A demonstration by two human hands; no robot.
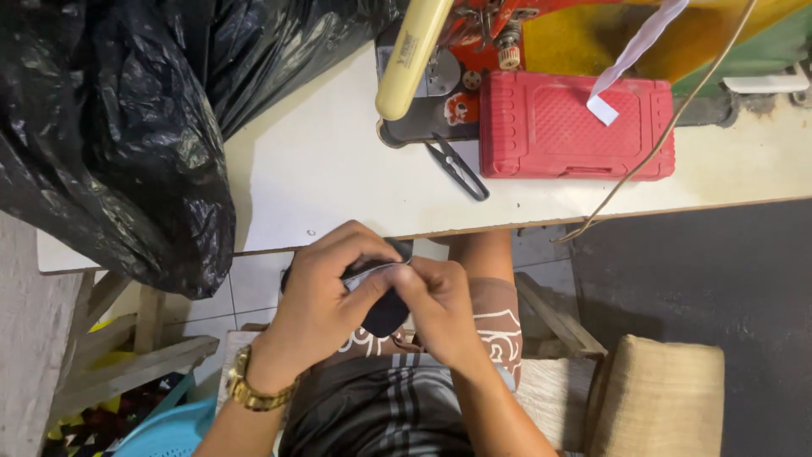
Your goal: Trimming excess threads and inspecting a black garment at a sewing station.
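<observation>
My left hand (326, 292), with a gold wristwatch (254, 391) on its wrist, and my right hand (440, 309) meet over my lap, just below the table's front edge. Together they pinch a small piece of dark fabric (385, 315) with a pale strip along its top edge. The fingers cover most of the piece. On the white table (330, 169) above lie black thread snips (457, 167), apart from both hands.
A sewing machine with a cream arm (412, 55) stands at the table's back, with a red plastic case (575, 125) and a white ribbon (630, 55) beside it. A large black plastic bag (118, 127) fills the left. A tan cushion (660, 393) sits lower right, a blue basket (169, 432) lower left.
</observation>
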